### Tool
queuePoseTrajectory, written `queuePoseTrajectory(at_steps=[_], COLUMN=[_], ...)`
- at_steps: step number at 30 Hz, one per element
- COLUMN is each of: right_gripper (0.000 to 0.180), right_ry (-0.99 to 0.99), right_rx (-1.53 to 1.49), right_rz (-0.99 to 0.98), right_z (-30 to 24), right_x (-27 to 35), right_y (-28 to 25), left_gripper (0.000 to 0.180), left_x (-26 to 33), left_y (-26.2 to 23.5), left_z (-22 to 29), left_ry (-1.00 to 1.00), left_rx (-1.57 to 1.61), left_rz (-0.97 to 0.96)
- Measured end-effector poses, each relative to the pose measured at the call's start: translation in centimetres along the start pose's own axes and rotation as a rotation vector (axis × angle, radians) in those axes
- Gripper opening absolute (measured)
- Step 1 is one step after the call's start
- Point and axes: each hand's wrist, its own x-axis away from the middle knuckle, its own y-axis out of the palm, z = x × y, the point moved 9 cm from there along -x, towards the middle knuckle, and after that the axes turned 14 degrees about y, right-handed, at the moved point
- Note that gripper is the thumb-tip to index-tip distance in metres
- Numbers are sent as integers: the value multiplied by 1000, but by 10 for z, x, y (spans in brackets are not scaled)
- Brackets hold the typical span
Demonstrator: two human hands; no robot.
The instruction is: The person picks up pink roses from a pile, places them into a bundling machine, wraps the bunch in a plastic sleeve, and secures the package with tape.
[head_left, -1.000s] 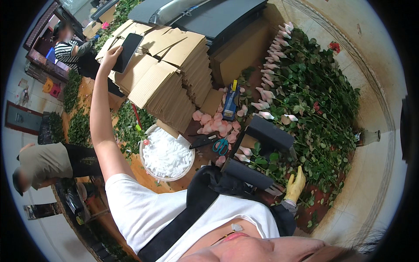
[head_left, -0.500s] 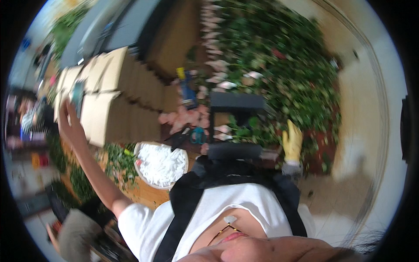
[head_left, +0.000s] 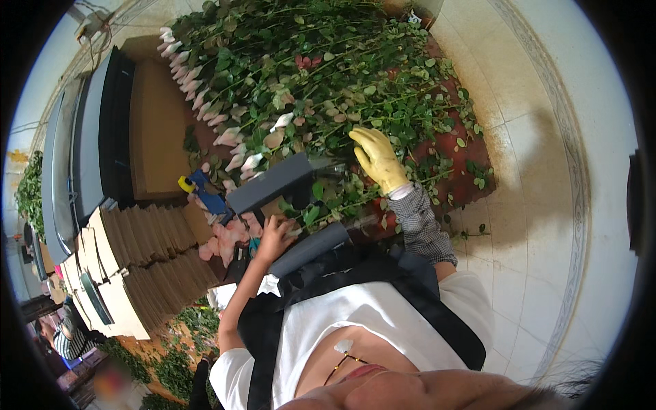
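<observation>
Pale tiled floor [head_left: 547, 225] lies along the right side, bordering a reddish counter [head_left: 471, 160] heaped with cut rose stems.

Rose stems [head_left: 307, 75]: green leafy mass covering most of the counter; pale pink buds [head_left: 229, 137] point toward its left edge. Individual stems cannot be separated in the tangle.

Right hand [head_left: 377, 158]: in a yellow glove with a checked sleeve below it, laid on the foliage near the counter's near right corner. Fingers rest together on the leaves; whether they grip a stem cannot be told.

Left hand [head_left: 275, 236]: bare, at the counter's near edge, fingers curled toward stems beside a dark grey block [head_left: 277, 183]. What they pinch is hidden by the hand itself.

Second dark grey block [head_left: 311, 247]: just below the left hand, partly cut off by the person's dark apron.

Blue-and-yellow tool [head_left: 203, 191]: near the left edge, form unclear.

Stacked flat cardboard [head_left: 137, 273]: beyond the left edge.

Another person [head_left: 65, 335]: lower left, blurred.
</observation>
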Motion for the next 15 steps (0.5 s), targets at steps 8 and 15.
queuePoseTrajectory(at_steps=[8, 15], right_gripper=[15, 27], right_ry=[69, -361], right_rx=[391, 51], right_rz=[-169, 172], right_z=[51, -40], right_x=[-66, -123], right_y=[122, 25], left_gripper=[43, 42], left_x=[-3, -4], left_y=[8, 9], left_z=[-8, -3], left_ry=[-65, -14], left_rx=[55, -96], left_rz=[-30, -44])
